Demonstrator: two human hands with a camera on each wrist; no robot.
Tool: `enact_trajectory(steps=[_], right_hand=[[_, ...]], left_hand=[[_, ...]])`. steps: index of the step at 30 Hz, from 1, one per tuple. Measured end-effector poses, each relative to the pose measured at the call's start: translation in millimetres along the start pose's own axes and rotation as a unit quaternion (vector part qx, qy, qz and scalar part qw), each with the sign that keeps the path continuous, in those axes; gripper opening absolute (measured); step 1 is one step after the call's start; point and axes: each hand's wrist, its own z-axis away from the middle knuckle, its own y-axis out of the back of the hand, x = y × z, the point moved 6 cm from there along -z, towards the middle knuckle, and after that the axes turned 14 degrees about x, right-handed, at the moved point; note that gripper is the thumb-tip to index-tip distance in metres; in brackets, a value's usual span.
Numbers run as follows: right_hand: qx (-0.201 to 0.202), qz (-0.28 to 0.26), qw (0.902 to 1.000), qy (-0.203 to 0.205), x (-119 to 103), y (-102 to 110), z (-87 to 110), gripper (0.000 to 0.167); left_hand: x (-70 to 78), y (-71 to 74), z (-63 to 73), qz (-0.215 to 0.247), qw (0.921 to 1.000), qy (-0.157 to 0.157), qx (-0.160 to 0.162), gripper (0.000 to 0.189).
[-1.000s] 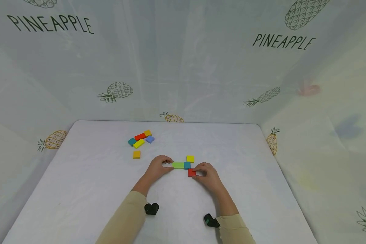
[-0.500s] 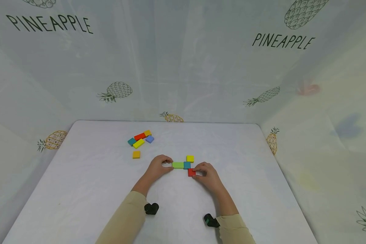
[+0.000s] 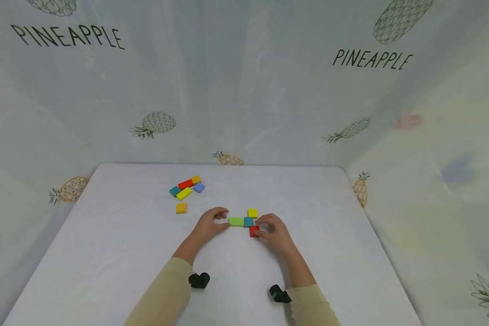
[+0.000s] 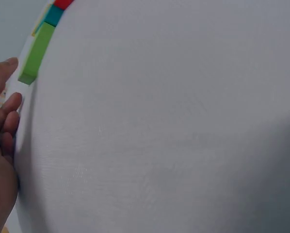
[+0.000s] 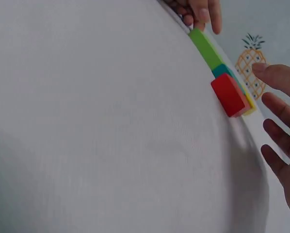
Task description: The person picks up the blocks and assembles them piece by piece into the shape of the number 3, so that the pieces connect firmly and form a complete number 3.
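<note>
A lime-green oblong block [image 3: 236, 222] lies mid-table, its right end against a teal block [image 3: 248, 222]. Behind the teal one sits a yellow block [image 3: 252, 213], and in front of it a red block [image 3: 252, 232]. My left hand [image 3: 208, 225] is at the green block's left end; in the left wrist view its thumb and fingertips stand just off that end [image 4: 32, 56]. My right hand [image 3: 278, 234] is beside the red block, thumb overlapping it in the head view. The right wrist view shows the fingers spread apart, with a gap to the red block [image 5: 230, 94].
Farther back on the left, several blocks lie close together, among them a red one [image 3: 185, 184], a yellow one [image 3: 184, 194] and a blue one [image 3: 198, 187]. A lone orange block [image 3: 181, 208] lies nearer. A pineapple-print curtain [image 3: 203, 90] hangs behind the white table [image 3: 118, 244].
My right fingers have let go of the red block and parted, the index finger moving away from its top. The blocks keep their arrangement. The head view has shifted slightly.
</note>
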Motion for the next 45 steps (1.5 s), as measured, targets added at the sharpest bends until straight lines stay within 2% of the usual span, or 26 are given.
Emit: enact_trajectory(steps=[4,7,10,17,25,32,39,45], right_hand=[[0.019,-0.037,0.9991,0.006,-12,-6,-3.7,0.022],[0.032,-0.054,0.9980,0.004,-25,-17,-7.9,0.026],[0.028,-0.056,0.9980,-0.003,-36,-33,-11.6,0.029],[-0.026,-0.090,0.9956,-0.011,-60,-77,-18.6,0.027],[-0.061,-0.065,0.9959,-0.016,-75,-110,-28.7,0.026],[-0.092,-0.047,0.9944,-0.020,-81,-145,-33.7,0.027],[-0.113,-0.023,0.9929,-0.028,-80,-179,-38.6,0.033],[-0.116,0.006,0.9920,-0.048,-83,-196,-45.0,0.037]], left_hand=[[-0.6,15.5,7.3,0.045,0.9977,0.018,0.046,0.039],[-2.8,29.3,13.6,0.066,0.9944,0.022,0.080,0.038],[-8.3,41.4,18.9,0.072,0.9919,0.033,0.099,0.038],[-25.1,64.6,30.9,0.066,0.9874,0.077,0.121,0.040],[-37.3,88.9,45.9,0.077,0.9788,0.106,0.157,0.039],[-50.1,106.0,65.9,0.079,0.9682,0.153,0.181,0.039],[-62.8,118.5,70.7,0.074,0.9641,0.167,0.193,0.041],[-61.9,124.3,73.4,0.086,0.9618,0.170,0.197,0.041]])
